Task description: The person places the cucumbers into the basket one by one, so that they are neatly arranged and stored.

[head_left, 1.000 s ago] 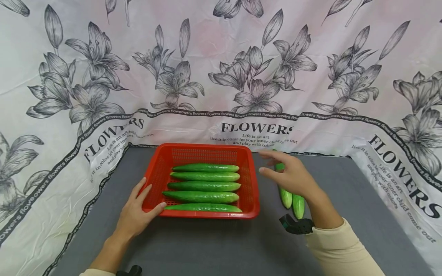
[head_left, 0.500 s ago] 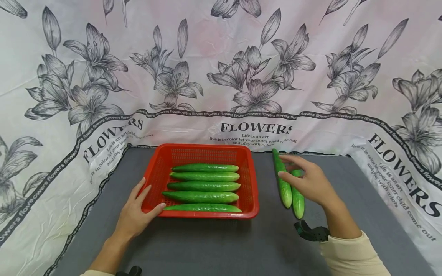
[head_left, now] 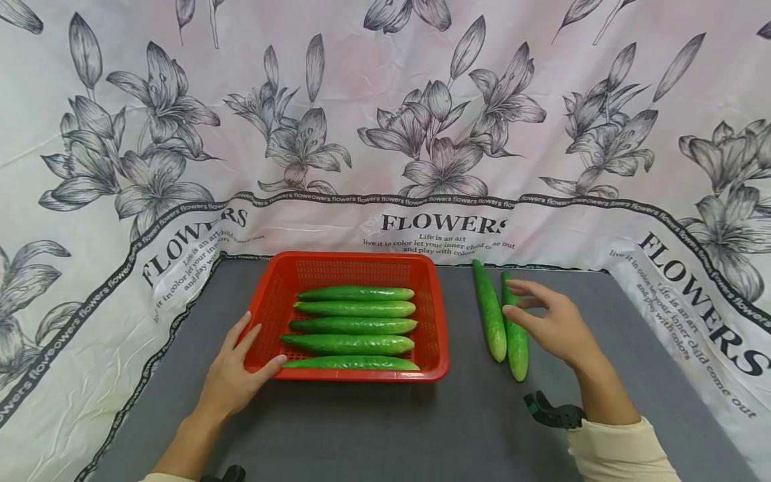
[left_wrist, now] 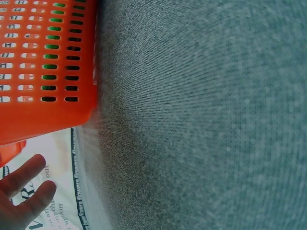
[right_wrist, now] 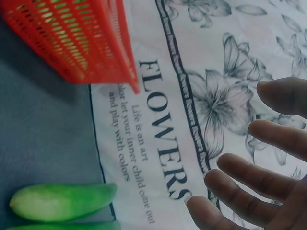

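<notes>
A red plastic basket [head_left: 436, 314] with slotted walls sits on the grey table. Several green cucumbers [head_left: 352, 326] lie crosswise in it, side by side. My left hand [head_left: 231, 378] rests at the basket's front left corner, thumb along the front rim and fingers spread along the left side. To the right of the basket, two cucumbers lie lengthwise: the left one [head_left: 489, 311] in full view, the right one [head_left: 517, 348] partly behind my fingers. Over that right cucumber hovers my right hand [head_left: 557, 325], holding nothing, its fingers spread apart in the right wrist view.
A white cloth [head_left: 446, 147] with printed lilies and lettering hangs behind the table and along both sides. The grey tabletop [head_left: 373, 428] stretches in front of the basket. Dark wrist mounts [head_left: 554, 412] are strapped near the cream sleeves [head_left: 620, 448].
My right hand has moved rightward, from beside the basket's right rim to over the right cucumber, uncovering the left one. My left hand, the basket and the cucumbers keep their places.
</notes>
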Demonstrator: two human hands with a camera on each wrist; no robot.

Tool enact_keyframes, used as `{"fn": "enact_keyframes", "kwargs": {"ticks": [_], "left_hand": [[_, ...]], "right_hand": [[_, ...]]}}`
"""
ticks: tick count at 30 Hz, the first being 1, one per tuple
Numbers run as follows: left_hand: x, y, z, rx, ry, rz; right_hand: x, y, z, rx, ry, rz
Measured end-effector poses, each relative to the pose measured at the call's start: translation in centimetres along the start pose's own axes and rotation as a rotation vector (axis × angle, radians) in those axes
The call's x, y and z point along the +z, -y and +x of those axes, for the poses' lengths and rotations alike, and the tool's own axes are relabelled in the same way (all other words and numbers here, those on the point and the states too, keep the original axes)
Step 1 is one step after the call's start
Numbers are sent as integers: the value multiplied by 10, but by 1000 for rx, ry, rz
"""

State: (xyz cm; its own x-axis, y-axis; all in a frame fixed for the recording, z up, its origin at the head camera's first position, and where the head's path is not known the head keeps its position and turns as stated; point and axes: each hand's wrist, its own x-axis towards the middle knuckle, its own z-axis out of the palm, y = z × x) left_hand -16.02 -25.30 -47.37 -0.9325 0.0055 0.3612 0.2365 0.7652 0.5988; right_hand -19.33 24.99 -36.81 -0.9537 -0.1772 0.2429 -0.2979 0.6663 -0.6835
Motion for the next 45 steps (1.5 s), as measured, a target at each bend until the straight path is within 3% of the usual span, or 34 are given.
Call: {"fn": "enact_keyframes", "kwargs": {"ticks": [6,15,29,45], "left_hand": [[0,1,0,-5,2,1],[1,2,0,-8,7,5],[1,0,0,-7,8,9],[0,1,-1,-4,2,16]], "right_hand": [[-1,-16,-2,43,-14,2],[-1,-52,4,197,22,49],[14,-92,15,455,162,123],[29,-113,29,572,212,107]]}}
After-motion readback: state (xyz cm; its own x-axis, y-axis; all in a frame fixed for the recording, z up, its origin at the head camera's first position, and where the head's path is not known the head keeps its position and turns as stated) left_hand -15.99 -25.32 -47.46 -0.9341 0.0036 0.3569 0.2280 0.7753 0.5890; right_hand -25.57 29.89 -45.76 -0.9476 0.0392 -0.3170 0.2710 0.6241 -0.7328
